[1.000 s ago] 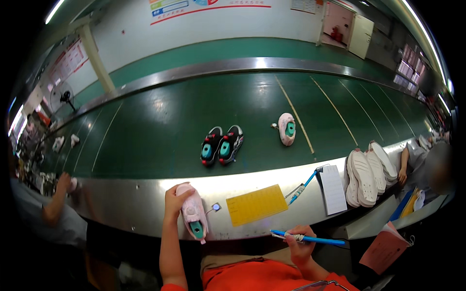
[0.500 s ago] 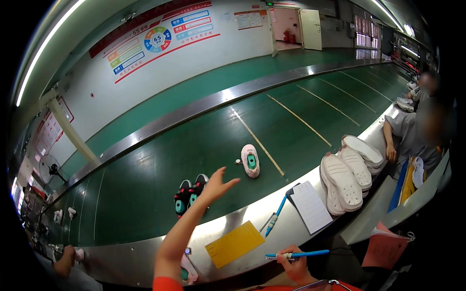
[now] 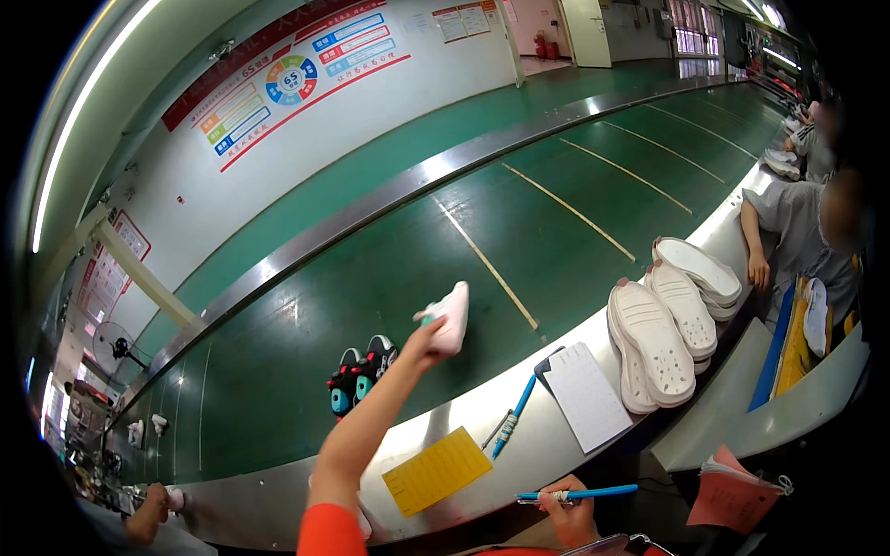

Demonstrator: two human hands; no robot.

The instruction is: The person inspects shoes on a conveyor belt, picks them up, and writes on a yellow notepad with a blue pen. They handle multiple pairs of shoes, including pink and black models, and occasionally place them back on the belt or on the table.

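Observation:
Over the green conveyor belt (image 3: 306,306), my left hand (image 3: 426,345) is closed around a pale pink shoe (image 3: 452,320), which is tilted up on its side. A bit of the shoe's teal inside shows near my fingers. Close to my body, my right hand (image 3: 569,515) grips a slim blue pen-like tool (image 3: 607,489) that points left. A pair of black and red shoes with teal insides (image 3: 362,372) stands on the belt to the left of my left forearm. Another pale shoe on the metal ledge is mostly hidden behind that forearm.
Along the metal ledge lie a yellow card (image 3: 436,471), a second blue tool (image 3: 525,400), a white paper pad (image 3: 586,398) and stacked white soles (image 3: 654,338). A pink booklet (image 3: 737,491) is at the lower right. Co-workers sit at right and lower left.
My left hand, open and empty before, has reached right and taken hold of the pale pink shoe, tipping it. My right hand still holds the blue tool. The view has shifted slightly.

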